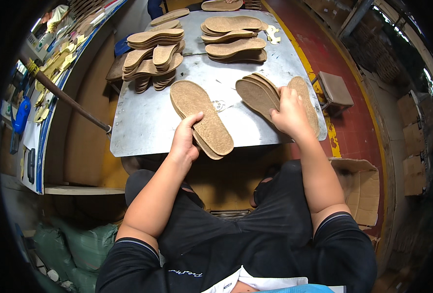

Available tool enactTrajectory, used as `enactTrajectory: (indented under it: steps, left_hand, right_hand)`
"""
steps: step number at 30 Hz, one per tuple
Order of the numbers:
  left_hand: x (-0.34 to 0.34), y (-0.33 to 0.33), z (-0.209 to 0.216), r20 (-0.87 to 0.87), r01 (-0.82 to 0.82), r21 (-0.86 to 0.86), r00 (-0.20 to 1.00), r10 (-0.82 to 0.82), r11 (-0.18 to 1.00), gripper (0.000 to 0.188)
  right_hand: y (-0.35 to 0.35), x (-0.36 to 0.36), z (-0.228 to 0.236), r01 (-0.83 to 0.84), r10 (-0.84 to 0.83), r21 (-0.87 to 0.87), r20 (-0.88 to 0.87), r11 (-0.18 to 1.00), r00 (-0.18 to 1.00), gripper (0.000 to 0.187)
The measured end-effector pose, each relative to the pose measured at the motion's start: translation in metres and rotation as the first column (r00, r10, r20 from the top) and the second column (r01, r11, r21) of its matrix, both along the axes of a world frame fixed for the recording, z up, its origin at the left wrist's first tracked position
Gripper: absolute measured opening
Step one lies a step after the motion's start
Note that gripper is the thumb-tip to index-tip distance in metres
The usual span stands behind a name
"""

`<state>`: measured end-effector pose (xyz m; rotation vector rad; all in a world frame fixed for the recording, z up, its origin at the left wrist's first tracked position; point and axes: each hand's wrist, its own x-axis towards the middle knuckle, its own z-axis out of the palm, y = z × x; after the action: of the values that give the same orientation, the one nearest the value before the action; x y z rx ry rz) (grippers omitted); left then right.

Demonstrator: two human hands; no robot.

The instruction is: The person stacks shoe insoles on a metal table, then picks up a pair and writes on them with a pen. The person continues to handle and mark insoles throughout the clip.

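Note:
My left hand (183, 139) grips a small stack of tan cork insoles (202, 115), thumb on top and fingers underneath. The stack is tilted over the near edge of the metal table. Farther right, my right hand (292, 112) is closed on several fanned cork insoles (258, 95), its thumb against their side and its fingers curled over them. Another cork insole (302, 90) shows just right of that hand, partly hidden behind it. How many insoles the right hand holds is hidden.
Piles of insoles stand at the table's far left (155, 61) and far right (236, 46). The metal table (143, 122) has bent edges. A stool (335, 90) and an open cardboard box (360, 188) are at right. At left, a pole (70, 95) slants beside a cluttered bench.

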<state>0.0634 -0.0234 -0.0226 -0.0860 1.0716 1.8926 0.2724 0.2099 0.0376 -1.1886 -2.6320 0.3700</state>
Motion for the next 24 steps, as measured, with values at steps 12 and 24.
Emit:
enactTrajectory:
  steps: [12, 24]
  left_hand:
    - [0.009, 0.005, 0.007, -0.016, 0.122, -0.036, 0.992, -0.123, 0.992, 0.043]
    - [0.013, -0.001, 0.006, -0.026, 0.147, 0.01, 0.989, -0.147, 0.989, 0.041]
  right_hand:
    - [0.01, -0.002, -0.028, -0.029, 0.034, -0.094, 0.047, 0.995, 0.998, 0.089]
    - [-0.003, -0.012, -0.023, -0.081, 0.081, 0.009, -0.082, 0.997, 0.993, 0.047]
